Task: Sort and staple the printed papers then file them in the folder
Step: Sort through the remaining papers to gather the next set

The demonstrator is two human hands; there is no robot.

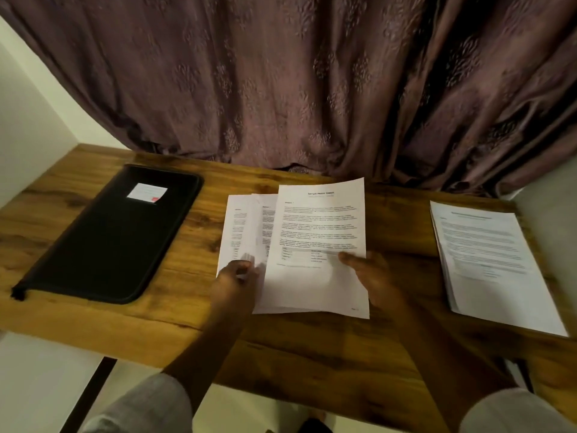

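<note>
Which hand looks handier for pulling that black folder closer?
Probably the left hand: it grips the fanned sheets on the side nearer the folder. The right hand holds the top sheet, farther off.

Fanned printed sheets centre, second stack right, closed black folder left
</note>
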